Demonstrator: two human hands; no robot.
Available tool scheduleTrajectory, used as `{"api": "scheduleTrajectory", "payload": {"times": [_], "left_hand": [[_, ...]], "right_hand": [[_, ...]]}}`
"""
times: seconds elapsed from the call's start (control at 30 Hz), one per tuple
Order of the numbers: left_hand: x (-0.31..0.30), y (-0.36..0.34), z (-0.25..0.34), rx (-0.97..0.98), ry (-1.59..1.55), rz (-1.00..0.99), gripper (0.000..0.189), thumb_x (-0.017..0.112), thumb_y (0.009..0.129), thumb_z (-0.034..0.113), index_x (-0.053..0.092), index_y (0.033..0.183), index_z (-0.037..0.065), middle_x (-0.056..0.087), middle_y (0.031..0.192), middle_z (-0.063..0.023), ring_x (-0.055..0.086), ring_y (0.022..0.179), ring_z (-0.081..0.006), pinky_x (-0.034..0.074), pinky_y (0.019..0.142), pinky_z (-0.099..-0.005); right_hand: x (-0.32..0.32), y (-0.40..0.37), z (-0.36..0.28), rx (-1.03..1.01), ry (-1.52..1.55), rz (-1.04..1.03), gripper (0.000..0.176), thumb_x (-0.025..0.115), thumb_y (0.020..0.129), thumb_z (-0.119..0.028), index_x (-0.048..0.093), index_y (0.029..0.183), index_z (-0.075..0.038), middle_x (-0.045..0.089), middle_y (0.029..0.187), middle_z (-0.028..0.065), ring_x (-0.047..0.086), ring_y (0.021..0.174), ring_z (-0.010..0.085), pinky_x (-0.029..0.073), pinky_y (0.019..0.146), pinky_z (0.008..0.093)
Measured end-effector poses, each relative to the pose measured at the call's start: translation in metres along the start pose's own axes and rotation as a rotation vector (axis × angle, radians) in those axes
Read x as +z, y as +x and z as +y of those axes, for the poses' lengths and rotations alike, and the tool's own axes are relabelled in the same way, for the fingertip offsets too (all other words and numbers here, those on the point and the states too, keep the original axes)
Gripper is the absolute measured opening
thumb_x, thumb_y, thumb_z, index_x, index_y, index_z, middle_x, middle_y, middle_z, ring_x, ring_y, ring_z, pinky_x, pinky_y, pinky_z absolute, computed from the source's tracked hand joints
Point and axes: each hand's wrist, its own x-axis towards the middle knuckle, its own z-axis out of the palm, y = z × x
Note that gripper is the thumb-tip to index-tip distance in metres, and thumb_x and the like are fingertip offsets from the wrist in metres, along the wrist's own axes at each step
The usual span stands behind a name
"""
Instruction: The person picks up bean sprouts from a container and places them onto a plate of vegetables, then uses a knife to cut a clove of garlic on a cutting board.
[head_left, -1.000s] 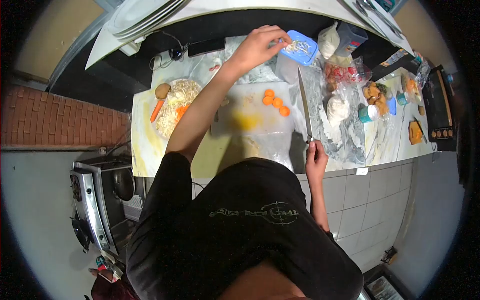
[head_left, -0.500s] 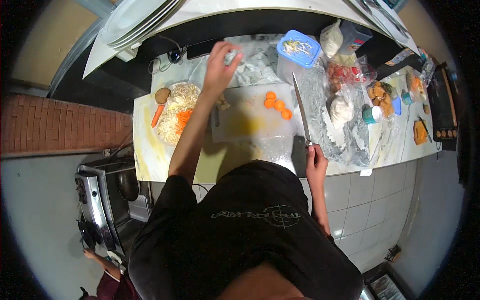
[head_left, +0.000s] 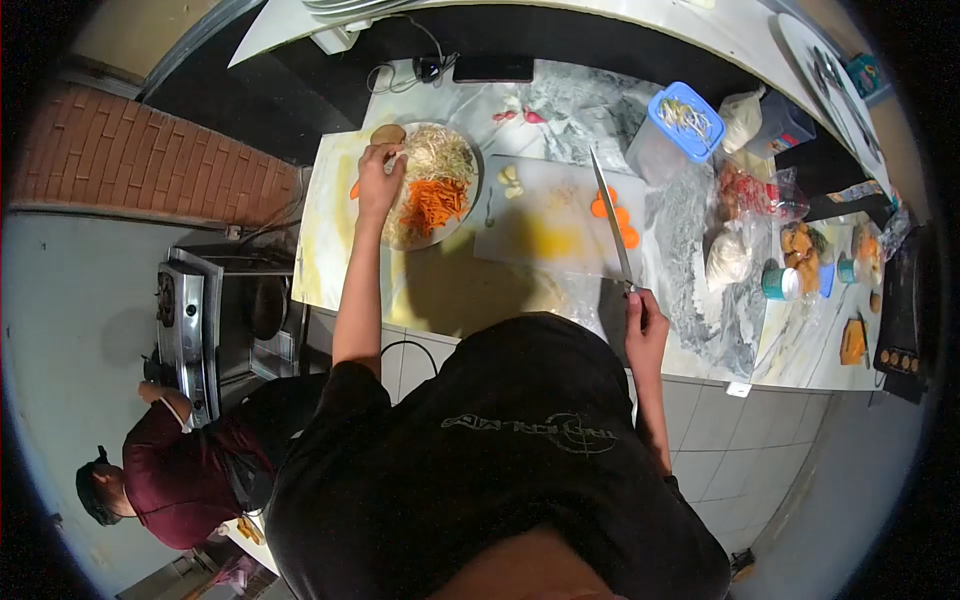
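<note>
My left hand (head_left: 378, 180) rests at the left rim of a plate (head_left: 462, 216) heaped with pale shreds and grated carrot, fingers pinched on a small pale bit. My right hand (head_left: 647, 330) grips the handle of a long knife (head_left: 610, 208) whose blade points away over the white cutting board (head_left: 545, 235). Orange carrot slices (head_left: 615, 216) lie on the board's right part, and small pale pieces (head_left: 511, 180) lie at its left edge.
A blue-lidded tub (head_left: 682, 118), bags of food (head_left: 745, 195) and small containers (head_left: 785, 283) crowd the counter's right side. A phone (head_left: 492, 68) lies at the back. A stove (head_left: 190, 325) stands at left, with another person (head_left: 190, 470) in a dark red top crouched below it.
My left hand moved from the blue-lidded tub leftward across the counter to the plate. The knife stayed in my right hand. The view shifted, and the other person came into sight.
</note>
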Motion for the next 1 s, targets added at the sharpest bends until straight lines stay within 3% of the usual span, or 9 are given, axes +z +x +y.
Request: {"api": "scheduleTrajectory", "payload": {"times": [0.07,0.2,0.5,0.6,0.67,0.7,0.77,0.87,1.0], "left_hand": [[0.008,0.003,0.003,0.123,0.131,-0.056,0.019,0.074,0.087,0.010,0.072,0.105,0.004,0.067,0.103,-0.0176,0.066,0.095,-0.0365,0.052,0.088,-0.0428],[0.028,0.013,0.008,0.090,0.041,-0.117,0.019,0.075,0.086,0.012,0.073,0.104,0.007,0.067,0.101,-0.0163,0.064,0.098,-0.0361,0.049,0.090,-0.0442],[0.038,0.029,0.006,0.237,0.177,-0.168,0.008,0.074,0.086,0.010,0.073,0.092,0.004,0.067,0.094,-0.0127,0.065,0.090,-0.0336,0.051,0.083,-0.0429],[0.022,0.035,0.031,0.178,0.113,-0.156,0.005,0.073,0.085,0.006,0.072,0.090,0.004,0.068,0.092,-0.0124,0.065,0.082,-0.0299,0.052,0.078,-0.0387],[0.013,0.039,0.038,-0.025,0.037,-0.258,0.004,0.071,0.089,0.005,0.071,0.093,0.003,0.071,0.092,-0.0099,0.065,0.078,-0.0206,0.052,0.075,-0.0327],[0.012,0.039,0.037,-0.025,0.037,-0.255,0.004,0.071,0.089,0.005,0.071,0.093,0.003,0.071,0.092,-0.0099,0.065,0.078,-0.0206,0.052,0.075,-0.0327],[0.010,0.041,0.037,-0.136,-0.248,-0.232,0.006,0.068,0.095,0.005,0.070,0.098,0.001,0.073,0.091,-0.0055,0.064,0.080,-0.0113,0.051,0.077,-0.0271],[0.013,0.046,0.015,-0.178,-0.456,-0.249,0.011,0.064,0.099,0.007,0.069,0.103,-0.001,0.073,0.094,-0.0027,0.064,0.085,-0.0082,0.050,0.081,-0.0242],[-0.003,0.031,0.076,-0.301,-0.669,-0.221,0.014,0.062,0.101,0.010,0.070,0.105,-0.002,0.073,0.097,-0.0038,0.065,0.087,-0.0089,0.050,0.083,-0.0232]], "right_hand": [[-0.001,-0.001,-0.002,0.002,-0.002,-0.002,0.033,0.054,0.107,-0.030,0.064,0.100,0.000,0.040,0.056,0.0050,0.035,0.053,0.0097,0.029,0.048,0.0326],[-0.007,-0.008,-0.003,0.008,0.005,0.033,0.033,0.053,0.107,-0.030,0.064,0.101,0.001,0.040,0.057,0.0034,0.035,0.054,0.0089,0.029,0.048,0.0320],[-0.005,-0.019,-0.006,0.070,0.021,0.074,0.031,0.054,0.107,-0.029,0.063,0.099,0.001,0.037,0.058,0.0003,0.034,0.055,0.0066,0.028,0.048,0.0308],[-0.003,-0.021,-0.006,0.083,0.032,0.072,0.032,0.054,0.107,-0.029,0.063,0.099,0.000,0.037,0.058,-0.0005,0.034,0.056,0.0064,0.027,0.048,0.0303],[-0.001,-0.022,-0.005,0.090,0.044,0.066,0.032,0.054,0.108,-0.030,0.063,0.099,0.000,0.037,0.059,-0.0008,0.033,0.056,0.0062,0.027,0.048,0.0301],[0.000,-0.022,-0.004,0.088,0.059,0.069,0.032,0.054,0.108,-0.029,0.063,0.099,0.000,0.037,0.059,-0.0010,0.033,0.056,0.0060,0.027,0.048,0.0299],[0.002,-0.022,0.003,0.082,0.073,0.071,0.032,0.054,0.108,-0.029,0.063,0.099,-0.001,0.037,0.059,-0.0013,0.033,0.056,0.0058,0.027,0.048,0.0297],[0.002,-0.020,0.009,0.102,0.109,0.063,0.032,0.054,0.108,-0.029,0.064,0.099,-0.001,0.037,0.059,-0.0020,0.033,0.056,0.0058,0.026,0.048,0.0297],[0.001,-0.019,0.004,0.115,0.097,0.064,0.033,0.054,0.108,-0.030,0.064,0.100,0.000,0.037,0.059,-0.0015,0.032,0.056,0.0063,0.027,0.049,0.0300]]}}
